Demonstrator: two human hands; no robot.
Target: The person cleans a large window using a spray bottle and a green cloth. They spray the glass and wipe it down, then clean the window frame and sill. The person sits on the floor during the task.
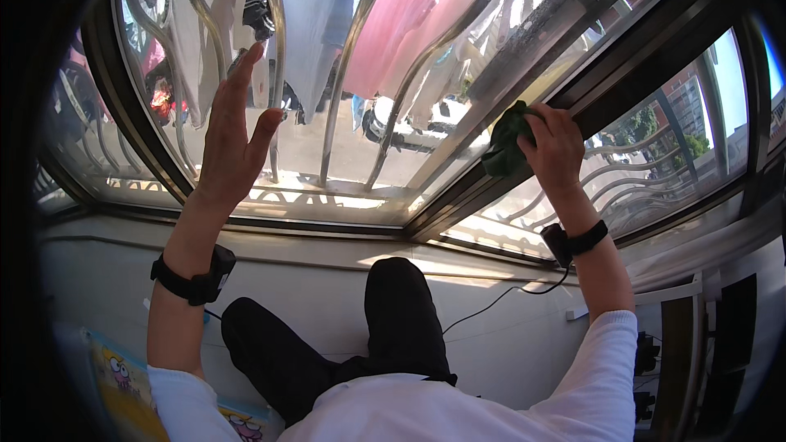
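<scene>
A dark green cloth (507, 141) is bunched in my right hand (556, 146), against the dark metal window frame (620, 67) between two panes. My left hand (232, 129) is raised in front of the large window pane (307, 159), with its thumb apart from the fingers and nothing in it. Whether the left hand touches the glass I cannot tell. Both wrists wear black straps with small boxes, and a thin cable (503, 301) runs down from the right one.
Beyond the glass are curved metal security bars (349, 61) and hanging laundry, including a pink garment (399, 18). A white window ledge (319, 255) lies under the frame. A light curtain (706, 245) gathers at right. A cartoon-printed item (126, 380) lies at lower left.
</scene>
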